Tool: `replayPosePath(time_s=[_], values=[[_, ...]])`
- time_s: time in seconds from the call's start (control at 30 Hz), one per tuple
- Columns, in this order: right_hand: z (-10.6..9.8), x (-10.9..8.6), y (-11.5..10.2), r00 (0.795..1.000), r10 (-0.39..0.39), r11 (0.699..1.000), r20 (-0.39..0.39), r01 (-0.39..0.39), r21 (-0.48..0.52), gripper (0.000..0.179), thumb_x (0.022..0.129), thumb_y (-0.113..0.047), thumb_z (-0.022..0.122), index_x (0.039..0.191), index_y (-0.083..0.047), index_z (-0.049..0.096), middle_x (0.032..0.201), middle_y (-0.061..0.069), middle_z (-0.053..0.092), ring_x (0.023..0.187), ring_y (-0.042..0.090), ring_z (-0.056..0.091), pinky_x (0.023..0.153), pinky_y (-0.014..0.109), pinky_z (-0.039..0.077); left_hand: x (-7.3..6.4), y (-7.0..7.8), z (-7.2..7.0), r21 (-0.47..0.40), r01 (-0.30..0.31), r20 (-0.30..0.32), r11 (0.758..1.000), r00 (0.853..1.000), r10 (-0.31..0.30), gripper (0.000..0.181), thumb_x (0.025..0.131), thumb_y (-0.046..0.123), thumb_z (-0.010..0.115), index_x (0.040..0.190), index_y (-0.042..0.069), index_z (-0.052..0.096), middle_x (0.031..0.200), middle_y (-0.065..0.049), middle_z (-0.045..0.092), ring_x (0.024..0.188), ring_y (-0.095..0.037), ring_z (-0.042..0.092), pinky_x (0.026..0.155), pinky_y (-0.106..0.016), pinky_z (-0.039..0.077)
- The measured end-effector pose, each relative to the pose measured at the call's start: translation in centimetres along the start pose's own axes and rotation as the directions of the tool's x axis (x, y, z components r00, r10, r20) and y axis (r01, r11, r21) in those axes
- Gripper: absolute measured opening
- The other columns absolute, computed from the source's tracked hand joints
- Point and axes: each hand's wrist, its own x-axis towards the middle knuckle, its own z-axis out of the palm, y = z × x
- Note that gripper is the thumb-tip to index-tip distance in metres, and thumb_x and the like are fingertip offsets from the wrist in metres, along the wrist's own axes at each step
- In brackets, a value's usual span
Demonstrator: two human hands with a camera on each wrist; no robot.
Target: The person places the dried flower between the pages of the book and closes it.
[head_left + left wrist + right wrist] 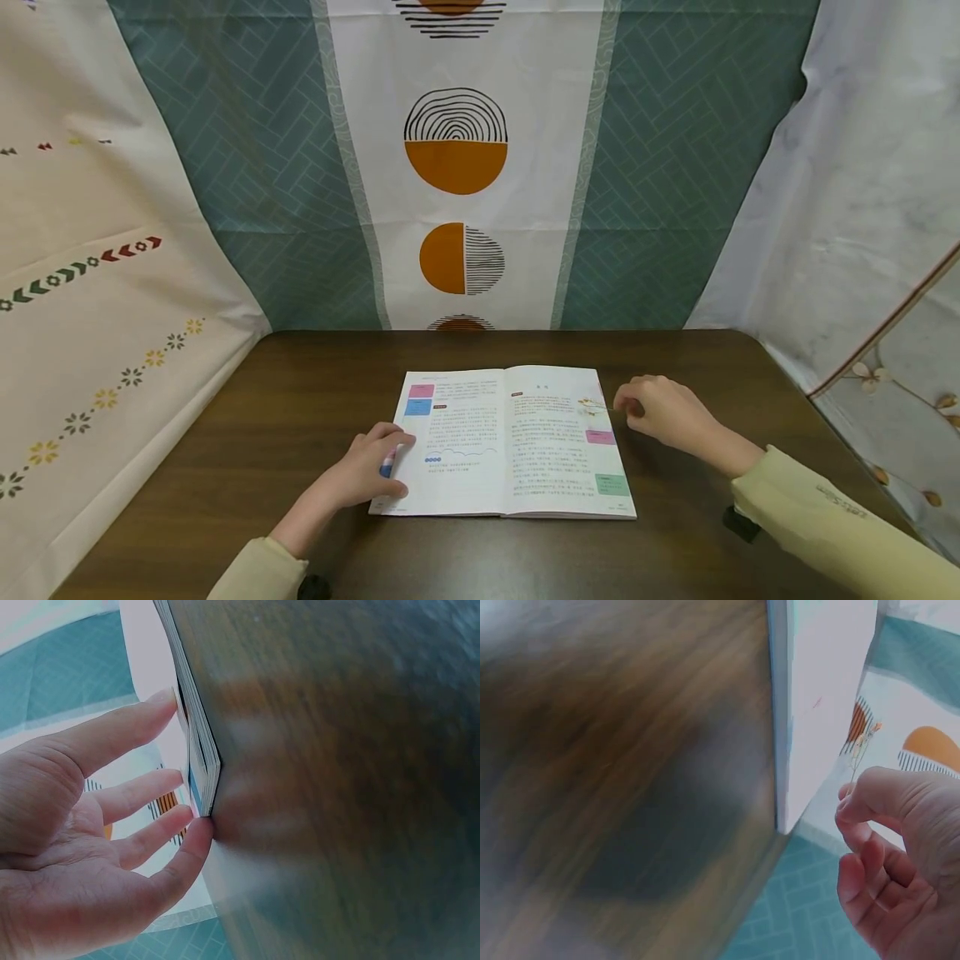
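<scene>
An open book [465, 442] with printed text and coloured boxes lies flat on the dark wooden table [330, 367]. My left hand [363, 467] rests at the book's left edge, thumb and fingers spread over the page margin. In the left wrist view its fingertips touch the page edges [196, 750]. Over the book's right edge, my right hand [663, 408] pinches the thin stem of a small dried flower sprig [861, 746] between thumb and forefinger. The sprig's orange-yellow flower heads point left over the right page; its stem end is hidden in the fingers.
Behind the table hangs a green and white curtain [660, 167] with orange half-circles. A cream patterned cloth [112, 333] hangs along the left side, and a pale floral cloth [885, 250] along the right. Bare wood surrounds the book.
</scene>
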Motion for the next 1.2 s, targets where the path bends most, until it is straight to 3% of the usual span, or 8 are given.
replayPosePath(time_s=[0.6,1.2], values=[[2.0,4.7,-3.7,0.996,-0.075,0.995,0.048,0.072,0.064,0.012,0.079,-0.004,0.075,0.084,-0.015,0.074,0.078,-0.005,0.066,0.069,0.009,0.049,0.058,0.021,0.041,-0.1,-0.1,0.0,-0.009,-0.007,-0.002,1.0,1.0,0.007,0.067,0.071,0.017,0.087,0.132,0.011,0.061,0.144,-0.017,0.044,0.119,-0.035,0.042,0.096,-0.059,0.048],[4.8,7.5,-5.9,0.995,-0.035,0.998,0.091,0.03,0.052,0.011,0.079,-0.01,0.079,0.085,-0.017,0.073,0.074,-0.006,0.063,0.07,0.01,0.05,0.067,0.026,0.044,-0.1,-0.1,-0.1,-0.014,-0.003,0.001,1.0,1.0,0.003,0.066,0.071,0.018,0.087,0.132,0.012,0.061,0.144,-0.017,0.044,0.119,-0.035,0.042,0.096,-0.059,0.048]])
